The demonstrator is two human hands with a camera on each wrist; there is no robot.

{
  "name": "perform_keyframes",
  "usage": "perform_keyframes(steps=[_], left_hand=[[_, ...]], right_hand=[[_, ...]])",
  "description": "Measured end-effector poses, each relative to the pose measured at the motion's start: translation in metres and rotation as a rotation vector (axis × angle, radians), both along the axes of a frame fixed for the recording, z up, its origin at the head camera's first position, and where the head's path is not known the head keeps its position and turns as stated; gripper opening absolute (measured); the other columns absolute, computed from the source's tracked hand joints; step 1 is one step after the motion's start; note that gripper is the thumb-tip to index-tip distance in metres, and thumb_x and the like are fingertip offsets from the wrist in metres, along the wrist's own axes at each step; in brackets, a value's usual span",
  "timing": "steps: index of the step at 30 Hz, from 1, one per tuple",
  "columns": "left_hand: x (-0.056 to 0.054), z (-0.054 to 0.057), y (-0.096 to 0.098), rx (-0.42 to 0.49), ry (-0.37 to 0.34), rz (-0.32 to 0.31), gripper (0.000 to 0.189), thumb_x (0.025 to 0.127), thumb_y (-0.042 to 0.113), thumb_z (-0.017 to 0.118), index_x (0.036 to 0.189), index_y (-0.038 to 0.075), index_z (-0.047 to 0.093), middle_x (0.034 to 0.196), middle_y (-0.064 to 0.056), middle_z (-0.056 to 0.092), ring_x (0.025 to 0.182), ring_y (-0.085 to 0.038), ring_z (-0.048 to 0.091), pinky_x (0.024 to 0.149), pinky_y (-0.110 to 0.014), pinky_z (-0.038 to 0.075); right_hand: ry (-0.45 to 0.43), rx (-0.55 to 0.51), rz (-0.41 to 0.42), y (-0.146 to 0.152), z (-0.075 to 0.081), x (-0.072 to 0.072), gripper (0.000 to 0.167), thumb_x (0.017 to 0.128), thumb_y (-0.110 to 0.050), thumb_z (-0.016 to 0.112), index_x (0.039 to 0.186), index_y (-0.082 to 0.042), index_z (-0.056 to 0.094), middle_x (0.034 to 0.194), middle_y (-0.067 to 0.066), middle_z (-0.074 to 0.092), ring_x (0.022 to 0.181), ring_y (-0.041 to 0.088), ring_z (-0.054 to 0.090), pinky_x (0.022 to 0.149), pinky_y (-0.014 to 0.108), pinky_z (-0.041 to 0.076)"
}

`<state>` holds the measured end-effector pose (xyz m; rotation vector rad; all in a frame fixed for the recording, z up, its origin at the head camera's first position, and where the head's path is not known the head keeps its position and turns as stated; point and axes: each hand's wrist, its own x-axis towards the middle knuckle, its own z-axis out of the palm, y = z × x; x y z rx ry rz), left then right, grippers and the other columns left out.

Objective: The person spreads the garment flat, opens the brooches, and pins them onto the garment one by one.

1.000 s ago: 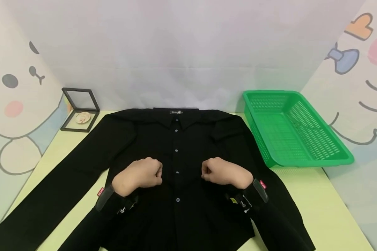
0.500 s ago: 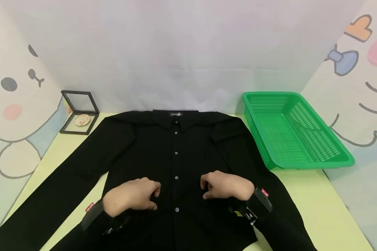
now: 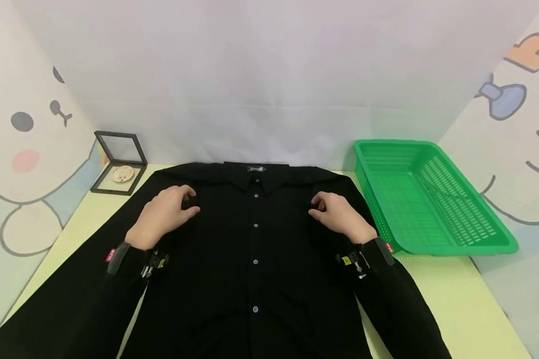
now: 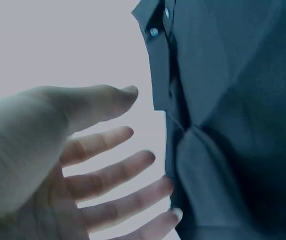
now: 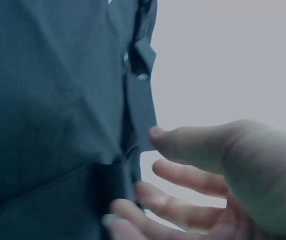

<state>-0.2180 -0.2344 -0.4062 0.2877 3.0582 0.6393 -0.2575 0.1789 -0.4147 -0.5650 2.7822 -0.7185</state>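
A black button-up shirt lies flat with its front up, collar at the far side and sleeves spread out. Over its left shoulder area in the head view hovers my left hand, thumb and fingers apart with nothing between them. My right hand is above the opposite side of the chest, fingers loosely bent and holding nothing. In the left wrist view, the spread fingers overlap the shirt's edge near the collar. The right wrist view shows the fingertips right at the black cloth.
A green plastic basket stands at the right on the pale yellow table. At the back left is an open black-framed case with a small round pale item in it. A white cloth wall rises behind.
Both hands have moved forward and outward from mid-shirt toward the shoulders. Their fingers, curled in at first, have loosened and spread. The shirt stays in place.
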Motion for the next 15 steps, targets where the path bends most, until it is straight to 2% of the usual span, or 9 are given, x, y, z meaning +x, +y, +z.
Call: perform_keyframes(steps=[2,6,9,13,15], left_hand=[[-0.008,-0.01,-0.001,0.006,-0.013,0.04,0.045,0.099,0.025,0.071,0.136,0.002,0.059,0.129,-0.027,0.06,0.107,-0.041,0.062,0.084,-0.053,0.053],[-0.018,-0.03,0.001,0.017,-0.03,0.112,0.05,0.1,0.022,0.07,0.142,0.0,0.055,0.134,-0.031,0.055,0.113,-0.046,0.058,0.09,-0.058,0.051],[-0.022,-0.038,0.003,0.025,-0.02,0.155,0.04,0.1,0.019,0.068,0.135,0.0,0.06,0.127,-0.029,0.058,0.106,-0.044,0.059,0.084,-0.056,0.051],[-0.024,-0.043,0.001,0.053,0.014,0.197,0.015,0.103,0.014,0.062,0.109,0.002,0.069,0.105,-0.022,0.064,0.083,-0.035,0.061,0.069,-0.046,0.049],[-0.024,-0.044,-0.001,0.073,0.015,0.207,0.016,0.103,0.017,0.062,0.107,0.002,0.068,0.101,-0.02,0.064,0.079,-0.033,0.06,0.066,-0.044,0.047]], right_hand=[[0.014,-0.006,-0.038,0.0,-0.009,-0.007,0.035,0.105,-0.016,0.062,0.133,0.003,0.058,0.121,0.024,0.061,0.109,0.035,0.059,0.091,0.046,0.049],[-0.007,0.015,-0.082,-0.003,-0.025,-0.017,0.04,0.103,-0.017,0.065,0.136,0.003,0.057,0.129,0.028,0.058,0.12,0.04,0.055,0.099,0.05,0.049],[-0.018,0.034,-0.12,-0.003,-0.033,-0.021,0.036,0.103,-0.017,0.065,0.133,0.002,0.059,0.127,0.026,0.06,0.115,0.039,0.059,0.095,0.047,0.051],[-0.001,0.021,-0.16,0.0,-0.037,-0.024,0.025,0.104,-0.011,0.062,0.125,0.001,0.064,0.121,0.023,0.064,0.104,0.035,0.063,0.088,0.044,0.052],[0.008,-0.007,-0.165,0.003,-0.036,-0.026,0.022,0.105,-0.009,0.06,0.123,0.001,0.065,0.119,0.023,0.065,0.102,0.034,0.064,0.087,0.044,0.052]])
